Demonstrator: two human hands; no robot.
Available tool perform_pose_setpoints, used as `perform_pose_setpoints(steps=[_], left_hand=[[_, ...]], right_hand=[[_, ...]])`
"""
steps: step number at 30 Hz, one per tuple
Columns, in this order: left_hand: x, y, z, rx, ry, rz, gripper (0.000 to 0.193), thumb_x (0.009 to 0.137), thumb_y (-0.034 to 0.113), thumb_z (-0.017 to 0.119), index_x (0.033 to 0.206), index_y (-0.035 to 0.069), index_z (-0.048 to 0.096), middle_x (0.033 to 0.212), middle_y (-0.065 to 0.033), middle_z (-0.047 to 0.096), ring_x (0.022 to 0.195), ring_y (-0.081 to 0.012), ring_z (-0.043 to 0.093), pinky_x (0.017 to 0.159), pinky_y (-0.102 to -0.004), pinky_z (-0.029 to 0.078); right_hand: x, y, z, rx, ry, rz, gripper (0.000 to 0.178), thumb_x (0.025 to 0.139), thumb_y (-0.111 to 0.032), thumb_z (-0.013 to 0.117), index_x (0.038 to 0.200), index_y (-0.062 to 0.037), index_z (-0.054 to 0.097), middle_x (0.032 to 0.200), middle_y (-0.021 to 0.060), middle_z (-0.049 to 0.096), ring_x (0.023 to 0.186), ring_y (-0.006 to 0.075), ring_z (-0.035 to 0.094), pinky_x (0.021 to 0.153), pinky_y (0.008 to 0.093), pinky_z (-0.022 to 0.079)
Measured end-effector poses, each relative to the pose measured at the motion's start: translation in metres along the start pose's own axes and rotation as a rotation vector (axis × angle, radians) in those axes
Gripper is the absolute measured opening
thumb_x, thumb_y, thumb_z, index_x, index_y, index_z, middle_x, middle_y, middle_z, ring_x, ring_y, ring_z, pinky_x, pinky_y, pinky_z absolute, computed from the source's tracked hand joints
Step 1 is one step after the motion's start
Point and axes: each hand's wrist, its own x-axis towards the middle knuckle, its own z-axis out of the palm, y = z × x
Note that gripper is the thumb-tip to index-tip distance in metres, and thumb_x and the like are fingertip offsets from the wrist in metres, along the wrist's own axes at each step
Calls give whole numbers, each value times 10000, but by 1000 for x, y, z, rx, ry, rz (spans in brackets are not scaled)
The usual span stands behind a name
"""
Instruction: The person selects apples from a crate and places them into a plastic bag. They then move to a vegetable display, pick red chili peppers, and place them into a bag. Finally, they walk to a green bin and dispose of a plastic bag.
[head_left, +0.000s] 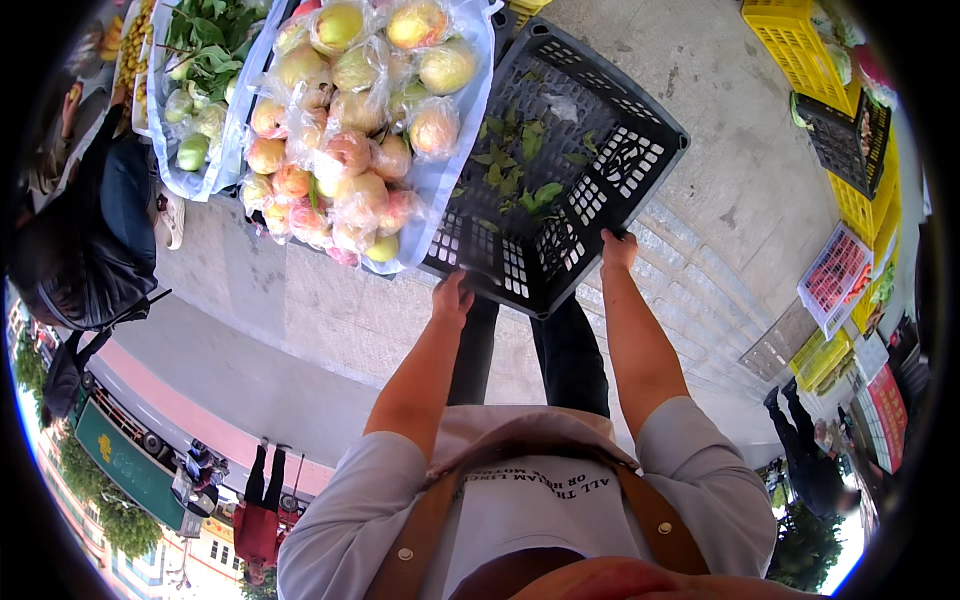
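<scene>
A black plastic crate (560, 130) with slotted walls tilts in front of my legs. Loose green leaves (510, 160) and a scrap of clear plastic (563, 106) lie inside it. My left hand (453, 297) is closed on the crate's near left edge, beneath the fruit display. My right hand (619, 250) grips the rim at its right side, fingers curled over the edge. Close by on the left, peaches (348, 155), many wrapped in clear plastic, are heaped on a blue-white liner (470, 125).
Another lined box holds green fruit with leaves (195, 150). A person in dark clothes (90, 230) is at the left edge. Yellow crates (800, 50) and a white basket (838, 280) line the right side. People stand farther off on the pavement.
</scene>
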Motion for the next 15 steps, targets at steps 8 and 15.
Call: perform_pose_setpoints(steps=[8,15], left_hand=[[-1,8,-2,102,-29,1,175,708,232,637,833,172,531,791,40,478,812,-113,464,696,-349,406],[-11,6,-15,45,-57,12,280,666,219,651,903,136,526,774,-6,426,737,-135,404,722,-373,387]], right_hand=[[9,-6,-24,9,-173,-96,275,574,-174,709,727,-17,544,688,91,592,634,213,578,578,349,442],[-14,-31,-56,33,-139,-301,265,563,-208,680,731,-43,560,680,110,602,660,268,593,601,371,448]])
